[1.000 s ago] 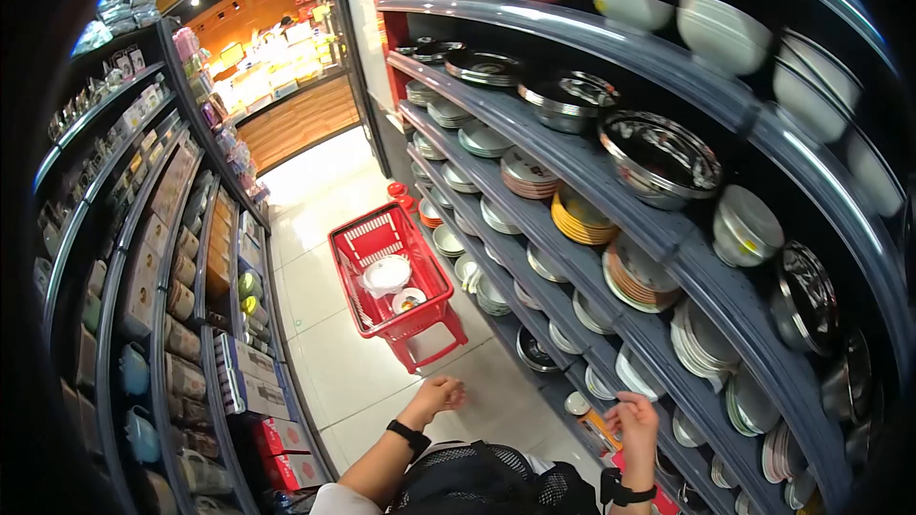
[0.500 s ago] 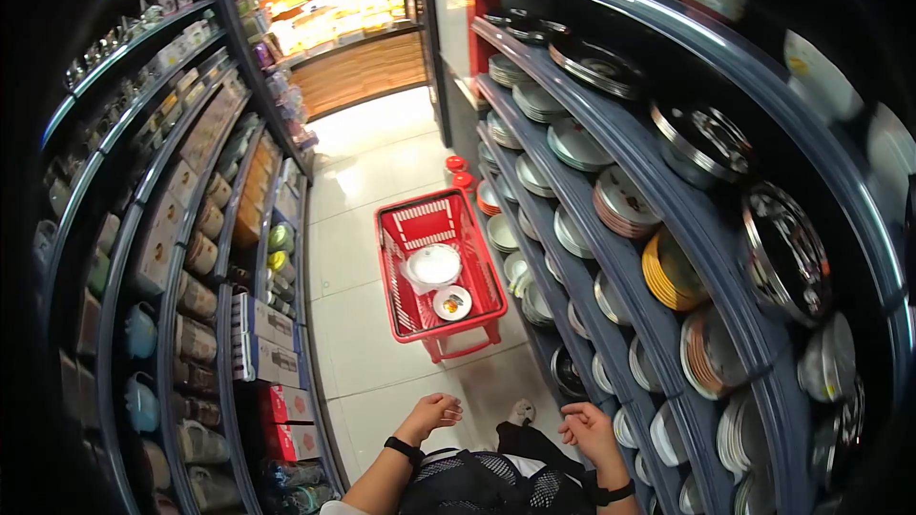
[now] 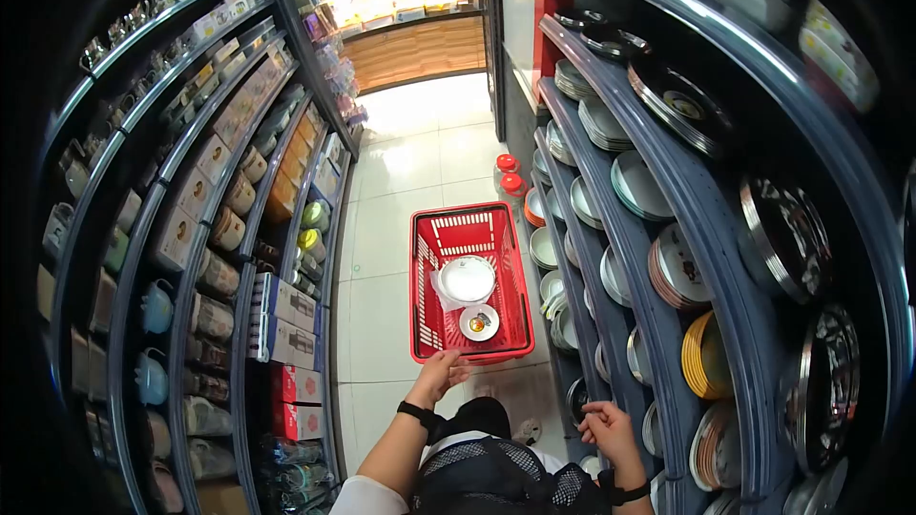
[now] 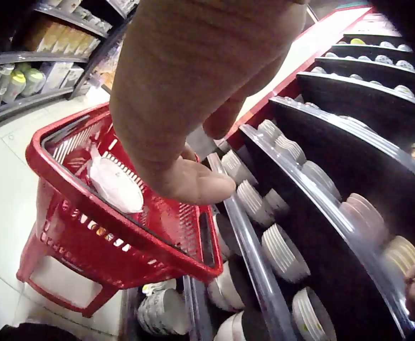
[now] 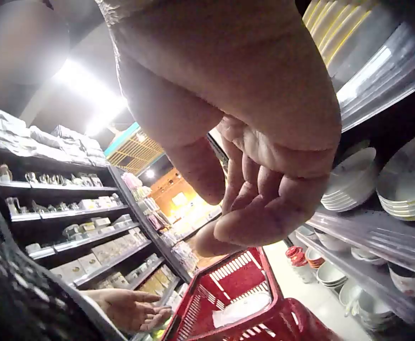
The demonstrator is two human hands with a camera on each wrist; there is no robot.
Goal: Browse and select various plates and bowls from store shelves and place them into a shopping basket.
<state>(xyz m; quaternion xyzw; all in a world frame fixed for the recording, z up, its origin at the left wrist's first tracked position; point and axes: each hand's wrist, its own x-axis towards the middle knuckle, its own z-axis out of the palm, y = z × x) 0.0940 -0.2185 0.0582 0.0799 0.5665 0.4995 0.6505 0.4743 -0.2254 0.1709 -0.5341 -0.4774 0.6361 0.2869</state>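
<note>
A red shopping basket (image 3: 523, 324) stands on a red stool-like stand (image 4: 72, 302) in the aisle. Inside lie white plates (image 3: 468, 279), partly in clear wrap, and a small bowl (image 3: 479, 323) with a coloured print. My left hand (image 3: 441, 378), fingers loosely bent and holding nothing, is at the basket's near rim. To the right, my right hand (image 3: 608, 429) hangs beside the dish shelves with relaxed, curled fingers and nothing in them. In the right wrist view the basket shows below the right hand (image 5: 264, 163).
Shelves of stacked plates, yellow dishes (image 3: 706, 355) and steel basins (image 3: 825, 386) line the right side. Mugs, boxes and blue pots (image 3: 156, 308) fill the left shelves. Red-lidded jars (image 3: 511, 184) stand on the floor beyond the basket. Tiled floor (image 3: 382, 324) runs along the aisle.
The view has swung right and the basket now sits nearer my body. My left hand has come up to its near rim; both hands stay without anything in them.
</note>
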